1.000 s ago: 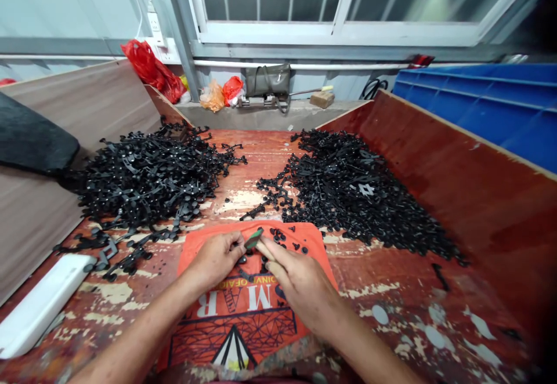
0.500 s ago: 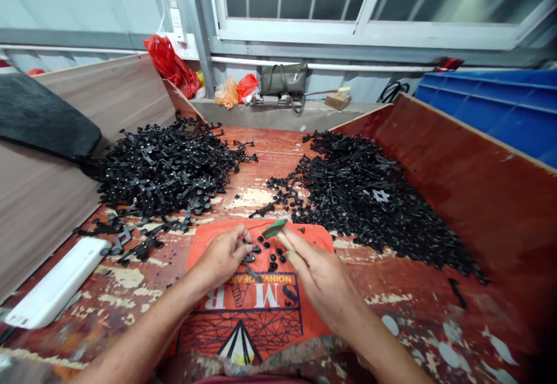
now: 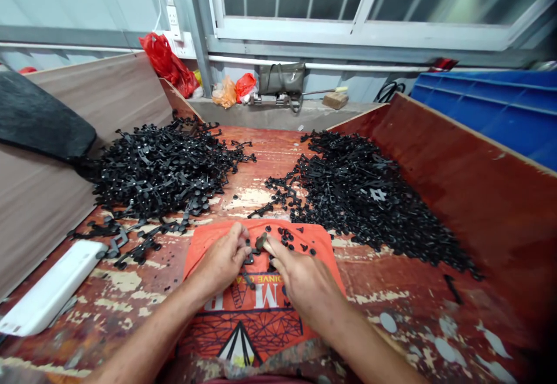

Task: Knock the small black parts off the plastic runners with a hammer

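Observation:
My left hand (image 3: 224,259) pinches a small black plastic part (image 3: 249,254) over an orange printed cloth (image 3: 256,308). My right hand (image 3: 300,279) is closed on a small green-handled tool (image 3: 261,241) whose tip meets that part. Several small black round pieces (image 3: 291,238) lie loose on the cloth just beyond my fingers. A heap of black plastic sprues (image 3: 161,166) lies at the left, and a second heap of black pieces (image 3: 361,192) lies at the right.
The worn red work surface (image 3: 391,308) has raised board walls (image 3: 470,181) on both sides. A white flat object (image 3: 47,291) lies at the near left, a blue crate (image 3: 491,105) at the far right. Plastic bags (image 3: 167,65) and a satchel (image 3: 281,79) sit under the window.
My right hand brought the green tool down and left, back against the part in my left hand. The camera view shifted slightly.

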The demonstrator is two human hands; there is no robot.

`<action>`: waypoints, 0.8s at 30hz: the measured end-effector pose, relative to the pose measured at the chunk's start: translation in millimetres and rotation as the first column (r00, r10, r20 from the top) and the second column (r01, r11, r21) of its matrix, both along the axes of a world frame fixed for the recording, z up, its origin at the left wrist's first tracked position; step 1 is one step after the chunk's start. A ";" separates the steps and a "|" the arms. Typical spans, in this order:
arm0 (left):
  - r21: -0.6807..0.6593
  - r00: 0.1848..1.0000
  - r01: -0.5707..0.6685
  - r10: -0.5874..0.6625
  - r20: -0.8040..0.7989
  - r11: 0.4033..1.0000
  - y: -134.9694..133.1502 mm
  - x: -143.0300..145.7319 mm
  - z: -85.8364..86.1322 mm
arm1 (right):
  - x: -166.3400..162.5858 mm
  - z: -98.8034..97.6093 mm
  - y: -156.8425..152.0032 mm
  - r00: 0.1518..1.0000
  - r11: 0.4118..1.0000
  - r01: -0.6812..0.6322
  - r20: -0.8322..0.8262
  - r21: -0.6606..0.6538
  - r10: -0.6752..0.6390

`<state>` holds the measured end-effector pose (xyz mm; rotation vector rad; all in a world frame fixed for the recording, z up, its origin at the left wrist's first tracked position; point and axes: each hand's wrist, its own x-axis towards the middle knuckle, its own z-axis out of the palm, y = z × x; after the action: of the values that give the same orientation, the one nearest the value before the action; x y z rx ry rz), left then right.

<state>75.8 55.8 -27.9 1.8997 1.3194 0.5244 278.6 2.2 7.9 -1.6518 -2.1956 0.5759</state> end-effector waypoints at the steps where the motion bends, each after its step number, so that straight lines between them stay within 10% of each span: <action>1: -0.002 1.000 0.003 -0.003 -0.005 1.000 0.2 0.0 2.1 | -0.8 1.0 1.0 1.000 0.999 -0.008 0.018 -0.034 0.009; 8: 0.020 1.000 0.004 -0.004 0.004 1.000 11.4 -5.9 22.9 | 19.0 8.5 -0.5 0.928 0.987 0.158 -0.346 0.029 -0.138; 24: 0.013 0.978 0.153 -0.153 0.145 0.988 32.4 13.4 18.9 | 35.8 -9.4 -14.3 0.927 0.985 0.139 -0.335 -0.105 -0.167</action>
<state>89.1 88.2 -9.0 1.9077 1.0700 0.5735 314.4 -12.0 -1.5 -1.6028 -1.7988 0.8456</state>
